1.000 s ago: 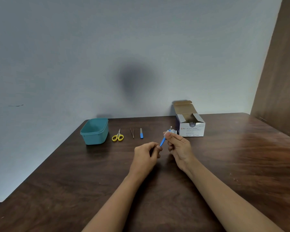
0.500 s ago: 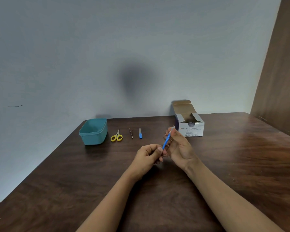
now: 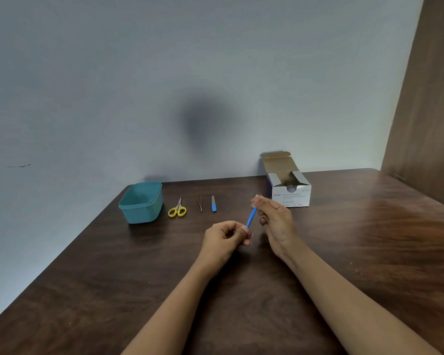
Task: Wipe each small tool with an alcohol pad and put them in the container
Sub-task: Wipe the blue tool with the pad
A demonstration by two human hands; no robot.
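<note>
In the head view, a blue-handled tool (image 3: 251, 217) is held above the bench (image 3: 369, 239). Its lower end is pinched by the left hand (image 3: 226, 239), and its upper end is gripped through an alcohol pad (image 3: 258, 197) by the right hand (image 3: 276, 221). Scissors (image 3: 177, 209), tweezers (image 3: 199, 203) and a blue-handled file (image 3: 213, 204) are laid between the teal container (image 3: 141, 203) and the swab box (image 3: 291, 194).

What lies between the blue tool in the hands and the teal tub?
Nothing blocks it. The left hand and right hand hold the blue tool off the table. Yellow scissors, tweezers and a small blue-handled tool lie flat before the teal tub, probably low enough to pass over.
</note>
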